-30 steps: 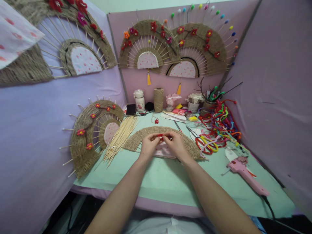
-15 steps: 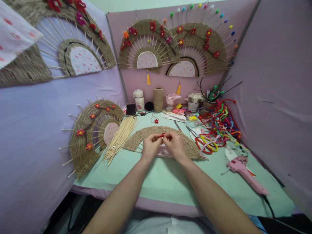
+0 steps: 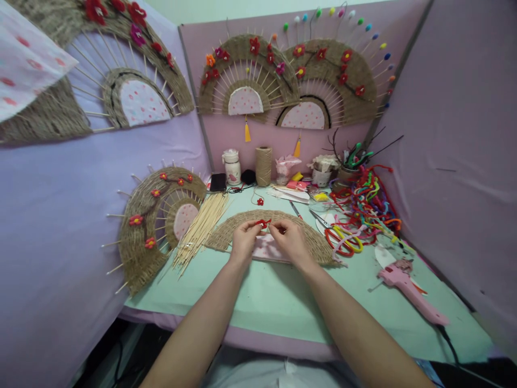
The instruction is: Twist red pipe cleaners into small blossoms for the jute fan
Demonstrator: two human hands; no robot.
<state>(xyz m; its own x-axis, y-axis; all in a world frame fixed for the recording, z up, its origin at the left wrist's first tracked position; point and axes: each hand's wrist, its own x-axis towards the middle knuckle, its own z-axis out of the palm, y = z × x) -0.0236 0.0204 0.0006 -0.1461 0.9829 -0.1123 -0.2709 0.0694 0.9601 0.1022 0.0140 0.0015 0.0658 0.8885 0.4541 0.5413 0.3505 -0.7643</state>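
Over the middle of the table, my left hand [image 3: 243, 241] pinches a small red pipe-cleaner flower [image 3: 264, 223] that has a loose red end. My right hand [image 3: 290, 238] is just to its right, thumb and fingertips pressed together near a tiny pale bit at the flower. What the right fingertips hold is too small to make out. Under both hands lies a twine-wrapped fan [image 3: 230, 225] with a pink-white spotted cloth centre [image 3: 267, 247], partly covered by the hands. A second red flower [image 3: 260, 201] with a thin twine loop rests behind the fan.
Thin bamboo sticks [image 3: 202, 229] lie at left beside a finished fan [image 3: 137, 237]. At right are scissors [image 3: 343, 241], a heap of coloured pipe cleaners [image 3: 369, 199] and a pink glue gun [image 3: 414, 293] with a cord. A twine spool [image 3: 264, 166] and bottle [image 3: 231, 167] stand behind.
My hands have parted slightly, and more of the red flower and the spotted cloth shows between them. The view has shifted a little.
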